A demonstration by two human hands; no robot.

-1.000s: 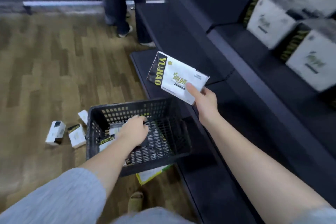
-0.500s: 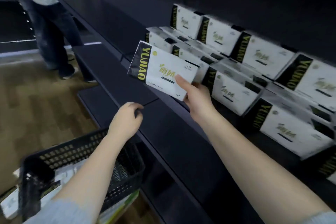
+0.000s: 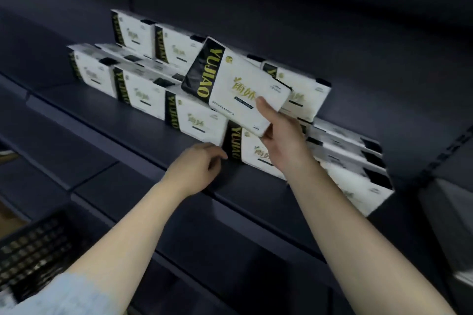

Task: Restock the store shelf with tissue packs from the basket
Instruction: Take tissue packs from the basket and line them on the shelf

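At the lower left corner of the view, the black basket [image 3: 30, 245] is showing only part of its mesh wall, so how many packs are waiting inside cannot be told. Along the dark shelf [image 3: 107, 115], the stocked packs [image 3: 143, 92] are standing in a front row that is running from the shelf's left part toward its right end, with more packs standing behind and on top of them; judging from that, the restocking is looking well advanced, though the left end of the shelf board is lying bare and at least one more pack is waiting to be placed. Near the front edge of the shelf, the left hand [image 3: 197, 169] is hanging with its fingers loosely curled and gripping nothing, its fingertips just beside the black end of a front-row pack; whether they are touching it cannot be told. Further right, the right hand [image 3: 281, 140] is pinching the lower right corner of the tissue pack [image 3: 235, 84], thumb pressing on its white face and fingers curling behind, holding it tilted above the front row.
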